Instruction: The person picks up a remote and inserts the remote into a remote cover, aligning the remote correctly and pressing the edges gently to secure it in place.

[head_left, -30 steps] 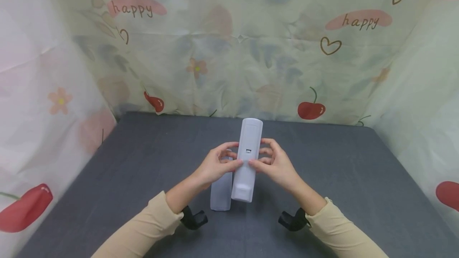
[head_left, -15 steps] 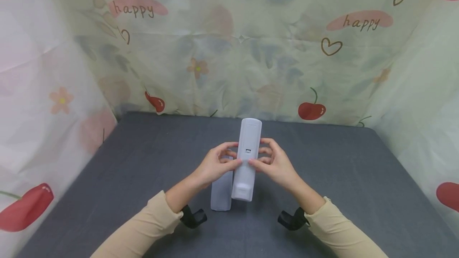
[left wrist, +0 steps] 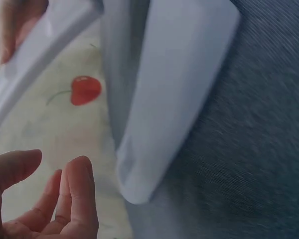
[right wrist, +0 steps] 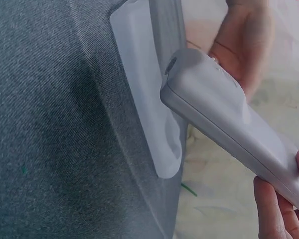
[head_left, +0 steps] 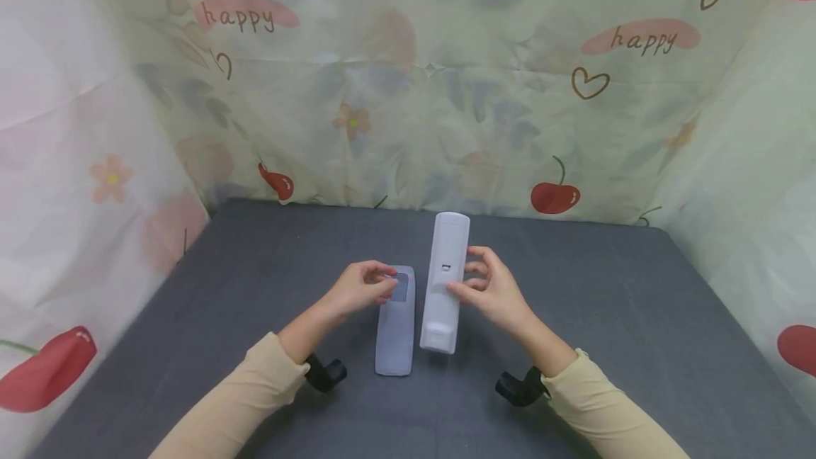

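Note:
My right hand (head_left: 499, 295) pinches a white remote control (head_left: 440, 309) along its right edge, thumb on its back face and fingers behind. The remote stands tilted above the table, its back with a small dark slot facing me. In the right wrist view, the remote's end (right wrist: 204, 84) points toward the upper left. A pale, translucent remote cover (head_left: 394, 338) with a rectangular window near its far end lies on the table, left of the remote. My left hand (head_left: 358, 290) hovers over the cover's far end. Its loosely bent fingers (left wrist: 80, 191) hold nothing in the left wrist view.
A dark grey cloth-covered table (head_left: 268, 246) spreads beneath both hands. Patterned curtains (head_left: 433, 133) with cherries and hearts enclose the back and both sides. Black wrist mounts (head_left: 326, 374) sit below each forearm.
My left hand has let go of the remote control and moved left, uncovering the cover's window. The remote, held by my right hand alone, has shifted slightly right.

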`<state>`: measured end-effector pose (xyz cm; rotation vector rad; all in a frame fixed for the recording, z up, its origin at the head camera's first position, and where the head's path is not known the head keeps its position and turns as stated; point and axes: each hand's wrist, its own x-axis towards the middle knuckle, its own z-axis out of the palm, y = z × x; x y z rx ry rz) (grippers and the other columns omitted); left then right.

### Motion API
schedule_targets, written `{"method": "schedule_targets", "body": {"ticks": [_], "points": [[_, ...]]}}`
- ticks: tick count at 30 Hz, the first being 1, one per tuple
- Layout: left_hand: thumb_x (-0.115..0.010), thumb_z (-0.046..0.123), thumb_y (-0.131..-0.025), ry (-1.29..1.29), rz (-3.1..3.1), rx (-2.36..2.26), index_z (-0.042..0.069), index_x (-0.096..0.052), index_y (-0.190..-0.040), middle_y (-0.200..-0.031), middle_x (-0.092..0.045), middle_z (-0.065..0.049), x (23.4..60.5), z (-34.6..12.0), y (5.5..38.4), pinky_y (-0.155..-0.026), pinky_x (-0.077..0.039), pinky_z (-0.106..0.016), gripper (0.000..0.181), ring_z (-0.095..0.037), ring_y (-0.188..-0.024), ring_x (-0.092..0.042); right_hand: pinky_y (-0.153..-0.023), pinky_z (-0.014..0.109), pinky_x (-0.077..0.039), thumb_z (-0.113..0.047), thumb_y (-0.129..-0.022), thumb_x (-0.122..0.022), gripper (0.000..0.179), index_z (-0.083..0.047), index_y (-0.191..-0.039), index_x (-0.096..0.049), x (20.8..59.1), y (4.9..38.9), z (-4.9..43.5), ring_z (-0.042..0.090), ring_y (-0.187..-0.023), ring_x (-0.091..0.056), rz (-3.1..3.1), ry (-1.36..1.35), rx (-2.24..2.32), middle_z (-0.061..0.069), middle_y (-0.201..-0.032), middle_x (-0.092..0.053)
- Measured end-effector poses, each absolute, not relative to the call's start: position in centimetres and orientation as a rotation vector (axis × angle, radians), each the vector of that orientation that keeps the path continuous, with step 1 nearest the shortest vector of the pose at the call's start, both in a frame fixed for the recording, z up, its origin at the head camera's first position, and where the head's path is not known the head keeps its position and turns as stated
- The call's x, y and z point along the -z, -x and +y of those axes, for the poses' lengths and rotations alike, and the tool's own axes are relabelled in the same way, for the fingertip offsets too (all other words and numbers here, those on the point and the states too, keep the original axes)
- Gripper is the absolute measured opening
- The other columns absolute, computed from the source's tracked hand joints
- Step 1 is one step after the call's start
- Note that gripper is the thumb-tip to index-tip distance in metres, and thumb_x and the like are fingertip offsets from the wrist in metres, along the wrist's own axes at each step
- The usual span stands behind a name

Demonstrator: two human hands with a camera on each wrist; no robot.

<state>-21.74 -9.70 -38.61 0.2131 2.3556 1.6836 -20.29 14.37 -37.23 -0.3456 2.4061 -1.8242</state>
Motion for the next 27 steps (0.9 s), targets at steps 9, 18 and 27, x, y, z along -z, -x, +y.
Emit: {"method": "schedule_targets", "body": {"ticks": [9, 18, 27], "points": [[-0.064, 0.015, -0.088, 0.004, 2.429, -1.507, -0.004, -0.059, -0.114, -0.094, -0.069, -0.017, 41.5, -11.1, 23.0, -0.066, -0.054, -0.027, 0.033, -0.010, -0.068, -0.064, -0.072, 0.038, -0.057, -0.003, -0.083, -0.068, 0.061, 0.002, -0.132, -0.032, 37.9, 20.8, 14.7, 0.017, -0.083, -0.069, 2.437, 0.335, 1.817, 0.029, -0.116, -0.058], [-0.070, 0.006, -0.081, 0.017, 2.444, -1.478, -0.008, -0.058, -0.110, -0.082, -0.071, -0.017, 42.9, -10.7, 23.0, -0.060, -0.055, -0.026, 0.034, -0.009, -0.060, -0.062, -0.067, 0.028, -0.056, 0.000, -0.083, -0.067, 0.059, 0.002, -0.131, -0.033, 38.5, 21.7, 14.3, 0.013, -0.078, -0.068, 2.453, 0.321, 1.846, 0.030, -0.115, -0.058], [-0.072, 0.005, -0.078, 0.041, 2.532, -1.395, -0.006, -0.062, -0.104, -0.071, -0.070, -0.010, 42.5, -10.3, 22.9, -0.055, -0.053, -0.024, 0.029, -0.007, -0.055, -0.061, -0.069, 0.029, -0.055, -0.004, -0.083, -0.068, 0.060, -0.001, -0.132, -0.034, 38.6, 23.1, 13.0, 0.016, -0.079, -0.068, 2.488, 0.204, 1.862, 0.026, -0.117, -0.058]]}}
